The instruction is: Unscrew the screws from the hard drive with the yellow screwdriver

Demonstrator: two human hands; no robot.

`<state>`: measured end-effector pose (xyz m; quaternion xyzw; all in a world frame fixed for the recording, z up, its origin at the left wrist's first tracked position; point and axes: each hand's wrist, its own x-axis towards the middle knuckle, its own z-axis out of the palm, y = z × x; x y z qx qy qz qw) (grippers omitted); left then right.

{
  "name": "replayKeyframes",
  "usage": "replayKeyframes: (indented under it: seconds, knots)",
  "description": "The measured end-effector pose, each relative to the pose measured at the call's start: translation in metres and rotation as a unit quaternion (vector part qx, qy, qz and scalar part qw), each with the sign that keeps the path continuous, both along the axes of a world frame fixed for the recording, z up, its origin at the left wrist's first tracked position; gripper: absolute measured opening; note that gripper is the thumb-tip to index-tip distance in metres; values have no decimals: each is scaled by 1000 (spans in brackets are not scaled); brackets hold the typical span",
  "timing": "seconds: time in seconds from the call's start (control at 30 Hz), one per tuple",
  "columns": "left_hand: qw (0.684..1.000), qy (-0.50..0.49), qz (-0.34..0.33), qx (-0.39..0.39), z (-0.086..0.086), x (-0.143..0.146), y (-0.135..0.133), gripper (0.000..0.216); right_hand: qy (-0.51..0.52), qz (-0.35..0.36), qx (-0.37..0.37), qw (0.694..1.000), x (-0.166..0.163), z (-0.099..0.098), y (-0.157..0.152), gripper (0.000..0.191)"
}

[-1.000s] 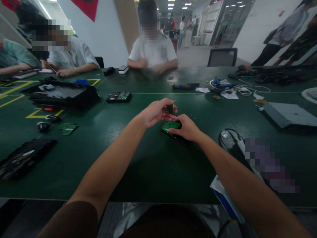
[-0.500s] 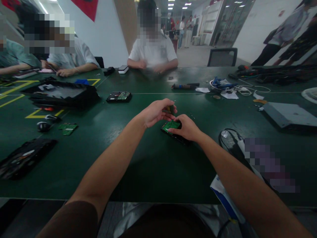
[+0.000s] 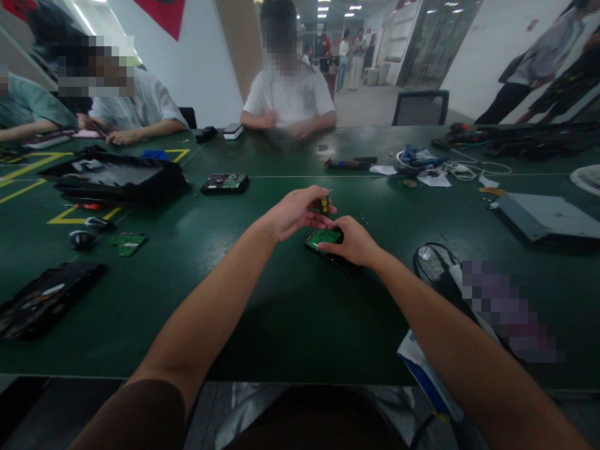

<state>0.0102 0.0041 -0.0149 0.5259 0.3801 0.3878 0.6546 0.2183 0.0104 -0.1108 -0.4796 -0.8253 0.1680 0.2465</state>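
A black hard drive with a green circuit board point(image 3: 324, 237) lies on the table in front of me. My right hand point(image 3: 352, 242) is closed around its right side, thumb across the board, and covers that end. Just above the drive, my left hand point(image 3: 307, 212) grips the short black-and-yellow handle of a screwdriver point(image 3: 324, 204). The handle stands roughly upright between thumb and fingers. Its shaft and tip are mostly hidden by my fingers, so I cannot tell whether the tip touches a screw. Several tiny screws point(image 3: 365, 220) lie behind my right hand.
Another hard drive point(image 3: 225, 182) lies behind to the left. Nearer left are a loose circuit board point(image 3: 129, 243) and a black device casing point(image 3: 47, 297). A grey metal box point(image 3: 550, 215) and a cable point(image 3: 417, 265) are on the right. Co-workers sit across the table point(image 3: 262, 306).
The screwdriver handle has turned in my left fingers, and its yellow markings show more clearly. Both hands and the hard drive stay in nearly the same place.
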Motion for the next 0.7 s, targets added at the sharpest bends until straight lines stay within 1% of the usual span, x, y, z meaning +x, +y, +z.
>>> replayKeyframes:
  seconds: [0.17, 0.3, 0.47, 0.63, 0.7]
  knots:
    - [1000, 21, -3, 23, 0, -2, -1, 34, 7, 3, -1, 1000, 0, 1, -1, 54]
    - [1000, 10, -21, 10, 0, -1, -2, 34, 5, -8, 1, 1000, -1, -1, -1, 55]
    - [1000, -13, -8, -12, 0, 0, 0, 30, -4, -8, -3, 1000, -1, 0, 0, 56]
    - [999, 15, 21, 20, 1, -2, 1, 30, 5, 4, -6, 1000, 1, 1, -1, 54]
    - [999, 25, 21, 28, 2, -1, 1, 30, 5, 3, -3, 1000, 1, 0, -1, 54]
